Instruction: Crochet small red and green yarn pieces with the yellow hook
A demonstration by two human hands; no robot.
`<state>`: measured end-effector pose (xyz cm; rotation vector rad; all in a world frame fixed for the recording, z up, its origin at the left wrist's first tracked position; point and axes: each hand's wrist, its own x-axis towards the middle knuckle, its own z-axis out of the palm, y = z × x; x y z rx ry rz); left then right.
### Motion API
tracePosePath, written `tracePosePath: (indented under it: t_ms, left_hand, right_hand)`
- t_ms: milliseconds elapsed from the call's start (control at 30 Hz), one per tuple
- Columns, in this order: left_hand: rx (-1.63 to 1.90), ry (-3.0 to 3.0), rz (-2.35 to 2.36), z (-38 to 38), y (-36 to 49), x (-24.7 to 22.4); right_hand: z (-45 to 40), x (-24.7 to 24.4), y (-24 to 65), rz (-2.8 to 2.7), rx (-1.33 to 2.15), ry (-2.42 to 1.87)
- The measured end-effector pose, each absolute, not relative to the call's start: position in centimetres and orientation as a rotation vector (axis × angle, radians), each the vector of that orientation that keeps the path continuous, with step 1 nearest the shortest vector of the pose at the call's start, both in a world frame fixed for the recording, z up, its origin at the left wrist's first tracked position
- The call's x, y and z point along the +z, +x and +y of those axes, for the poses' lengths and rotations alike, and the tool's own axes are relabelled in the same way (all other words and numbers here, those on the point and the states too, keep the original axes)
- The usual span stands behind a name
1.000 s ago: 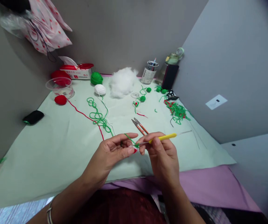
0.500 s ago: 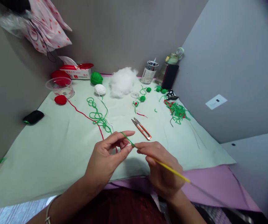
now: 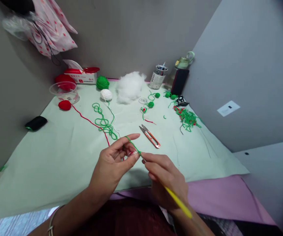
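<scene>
Between the thumb and fingers of my left hand point(image 3: 115, 160) is a small crochet piece point(image 3: 134, 153) in white and red, partly hidden by the fingers. Green yarn point(image 3: 132, 143) runs over my raised left index finger down to the piece. My right hand point(image 3: 167, 178) grips a crochet hook point(image 3: 178, 200) with a yellow handle, its tip at the piece where the green strand meets it. Just beyond the hands lie orange thread snips point(image 3: 150, 137). Loose loops of green yarn point(image 3: 103, 123) and a red strand point(image 3: 88, 119) trail toward my left hand.
At the back stand a tissue box point(image 3: 84, 77), green yarn ball point(image 3: 102, 83), white yarn ball point(image 3: 106, 95), white stuffing point(image 3: 131, 88), a pen can point(image 3: 158, 78) and a bottle point(image 3: 181, 64). Yarn scraps point(image 3: 189, 118) pile up at right. A plastic tub point(image 3: 66, 93) is at left.
My right hand has moved slightly left and turned, swinging the hook's handle end down and closer to me. The left index finger has shifted slightly.
</scene>
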<state>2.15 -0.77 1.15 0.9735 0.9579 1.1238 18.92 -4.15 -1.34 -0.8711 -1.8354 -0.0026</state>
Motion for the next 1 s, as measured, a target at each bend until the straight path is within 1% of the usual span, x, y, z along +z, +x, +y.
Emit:
tracePosePath:
  t_ms: [100,233,333,433,500,600,733,800,900,1000]
  left_hand:
    - [1.134,0.951,0.95,-0.8,2.2,1.0]
    - [1.187,0.964,0.986,-0.9,2.6,1.3]
    - [1.171,0.948,0.961,-1.1,2.8,1.6]
    - [1.125,0.846,0.897,-1.2,2.8,1.6]
    - [1.035,0.734,0.81,-1.1,2.7,1.4]
    - [0.9,0.603,0.721,-0.6,2.2,1.1]
    - [0.95,0.677,0.776,0.0,1.6,1.1]
    - [0.939,0.734,0.762,-0.1,1.7,1.1]
    - [0.939,0.769,0.747,-0.5,2.1,1.0]
    - [1.028,0.788,0.806,-0.7,2.5,0.7]
  right_hand:
    - [-3.9,-1.1,18.8,-1.779,0.08,-0.886]
    - [-4.0,-1.5,18.7,-1.826,-0.048,-0.93]
    - [-4.3,-2.2,18.8,-1.838,-0.081,-0.936]
    - [-4.5,-3.0,18.9,-1.852,-0.186,-0.954]
    - [-4.4,-3.1,19.0,-1.871,-0.205,-0.965]
    - [-4.2,-2.4,19.0,-1.798,0.014,-0.934]
    - [-3.7,-0.9,18.9,-1.421,0.501,-0.924]
    - [-3.3,-0.5,18.7,-1.294,0.665,-0.883]
    - [-2.7,-0.5,18.3,-1.333,0.668,-0.884]
    - [-2.7,-1.0,18.0,-1.457,0.475,-0.949]
